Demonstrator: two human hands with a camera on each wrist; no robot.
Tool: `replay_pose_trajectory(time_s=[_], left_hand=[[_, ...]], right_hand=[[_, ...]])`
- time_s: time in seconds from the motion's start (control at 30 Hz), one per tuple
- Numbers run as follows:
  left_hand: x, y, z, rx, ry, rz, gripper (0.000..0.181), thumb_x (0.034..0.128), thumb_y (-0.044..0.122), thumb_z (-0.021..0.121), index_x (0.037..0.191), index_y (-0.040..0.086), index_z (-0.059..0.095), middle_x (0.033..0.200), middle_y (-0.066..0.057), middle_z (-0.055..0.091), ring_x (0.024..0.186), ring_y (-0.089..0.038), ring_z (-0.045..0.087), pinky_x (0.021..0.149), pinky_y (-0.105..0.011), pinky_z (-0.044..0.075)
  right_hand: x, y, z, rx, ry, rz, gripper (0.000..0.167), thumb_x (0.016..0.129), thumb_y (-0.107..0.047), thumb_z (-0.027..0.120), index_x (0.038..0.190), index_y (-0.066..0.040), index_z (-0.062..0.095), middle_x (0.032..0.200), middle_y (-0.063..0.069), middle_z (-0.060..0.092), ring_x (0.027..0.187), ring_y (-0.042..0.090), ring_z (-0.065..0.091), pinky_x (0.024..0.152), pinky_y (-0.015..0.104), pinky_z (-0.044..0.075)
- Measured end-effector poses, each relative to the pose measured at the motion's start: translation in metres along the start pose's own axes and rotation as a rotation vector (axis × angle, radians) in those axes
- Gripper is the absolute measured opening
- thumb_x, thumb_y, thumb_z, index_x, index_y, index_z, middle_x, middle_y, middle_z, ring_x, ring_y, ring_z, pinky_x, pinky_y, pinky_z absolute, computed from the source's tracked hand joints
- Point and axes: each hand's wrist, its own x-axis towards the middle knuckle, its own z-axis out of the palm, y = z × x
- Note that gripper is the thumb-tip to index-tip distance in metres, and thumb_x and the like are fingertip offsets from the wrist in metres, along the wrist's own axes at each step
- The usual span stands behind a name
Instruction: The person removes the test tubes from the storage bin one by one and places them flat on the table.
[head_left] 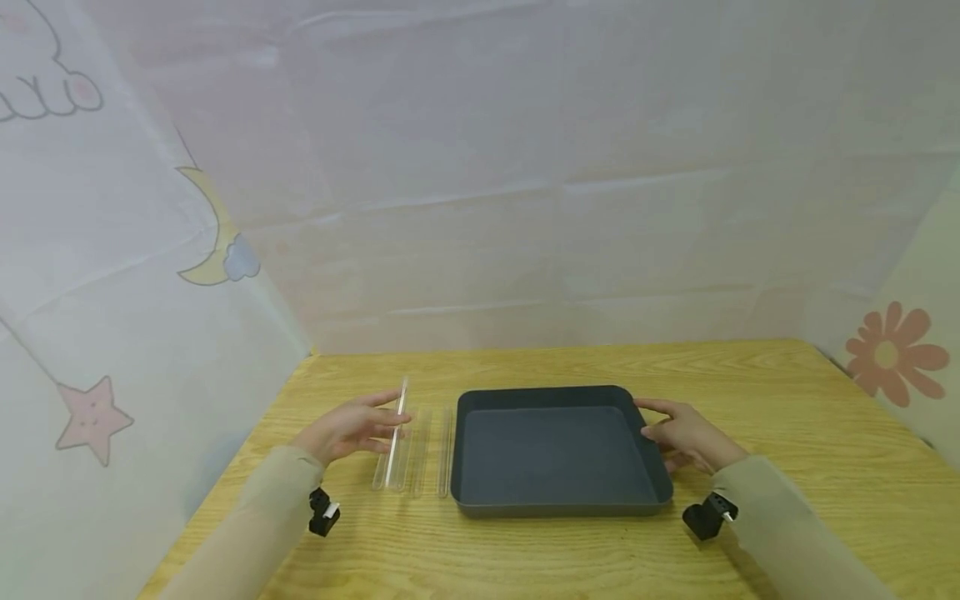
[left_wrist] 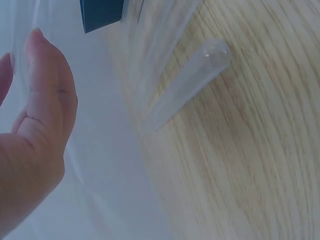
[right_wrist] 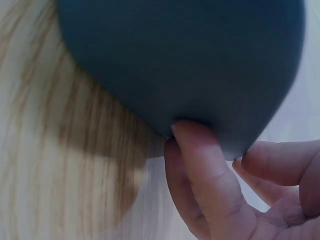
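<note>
My left hand (head_left: 363, 427) pinches a clear test tube (head_left: 398, 432), tilted up from the table, between thumb and fingers. Beneath and beside it, several more clear test tubes (head_left: 418, 454) lie side by side on the wood; the left wrist view shows the rounded end of one test tube (left_wrist: 192, 82) close up. To their right sits a dark grey rectangular tray (head_left: 558, 454) with nothing in it. At the tray's right side, my right hand (head_left: 686, 435) grips the wall, with fingers (right_wrist: 205, 170) against its outer face in the right wrist view.
The wooden table (head_left: 525, 554) runs back to a pale fabric backdrop (head_left: 562, 208). Another printed sheet (head_left: 112, 250) hangs along the left side. A black wrist camera (head_left: 322, 512) sits by the left sleeve, and a second wrist camera (head_left: 708, 517) by the right.
</note>
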Motion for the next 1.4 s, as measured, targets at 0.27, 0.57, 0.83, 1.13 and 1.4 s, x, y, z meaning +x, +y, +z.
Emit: replay_pose_trajectory(time_s=[0.27, 0.57, 0.83, 1.13, 1.4], left_hand=[[-0.003, -0.008, -0.010, 0.023, 0.032, -0.013, 0.071, 0.0984, 0.009, 0.056, 0.155, 0.001, 0.014, 0.143, -0.029, 0.041, 0.096, -0.017, 0.060, 0.070, -0.026, 0.056], [-0.002, -0.014, -0.021, -0.005, 0.072, -0.026, 0.069, 0.0981, 0.007, 0.057, 0.155, 0.002, 0.018, 0.133, -0.025, 0.051, 0.077, -0.009, 0.057, 0.064, -0.021, 0.055], [0.000, -0.025, -0.031, -0.001, 0.100, -0.041, 0.066, 0.0992, 0.006, 0.055, 0.154, 0.000, 0.019, 0.133, -0.025, 0.050, 0.077, -0.010, 0.060, 0.066, -0.019, 0.055], [0.002, -0.030, -0.037, -0.043, 0.125, -0.067, 0.068, 0.0990, 0.006, 0.056, 0.154, 0.000, 0.017, 0.123, -0.016, 0.059, 0.076, -0.010, 0.059, 0.066, -0.019, 0.055], [0.006, -0.035, -0.037, 0.025, 0.179, -0.098, 0.066, 0.0980, 0.005, 0.057, 0.152, -0.004, 0.021, 0.126, -0.020, 0.057, 0.075, -0.010, 0.059, 0.066, -0.021, 0.055]], right_hand=[[0.001, 0.000, 0.000, 0.003, 0.003, 0.006, 0.061, 0.100, 0.001, 0.047, 0.153, 0.002, 0.018, 0.109, 0.023, 0.061, 0.073, 0.023, 0.065, 0.053, 0.036, 0.056], [-0.001, -0.001, -0.001, 0.003, 0.002, 0.016, 0.061, 0.100, 0.001, 0.047, 0.154, 0.001, 0.017, 0.109, 0.023, 0.061, 0.074, 0.023, 0.066, 0.054, 0.035, 0.056], [-0.001, -0.002, -0.001, -0.014, -0.004, 0.014, 0.061, 0.100, 0.000, 0.048, 0.153, 0.002, 0.018, 0.108, 0.020, 0.061, 0.066, 0.019, 0.059, 0.051, 0.032, 0.053], [0.000, -0.001, 0.000, 0.003, 0.002, 0.024, 0.062, 0.100, 0.001, 0.048, 0.154, 0.001, 0.018, 0.110, 0.023, 0.062, 0.076, 0.024, 0.067, 0.055, 0.036, 0.057], [0.000, -0.001, 0.000, -0.002, 0.002, 0.021, 0.062, 0.100, 0.001, 0.048, 0.153, 0.002, 0.018, 0.113, 0.026, 0.060, 0.077, 0.023, 0.066, 0.056, 0.036, 0.057]])
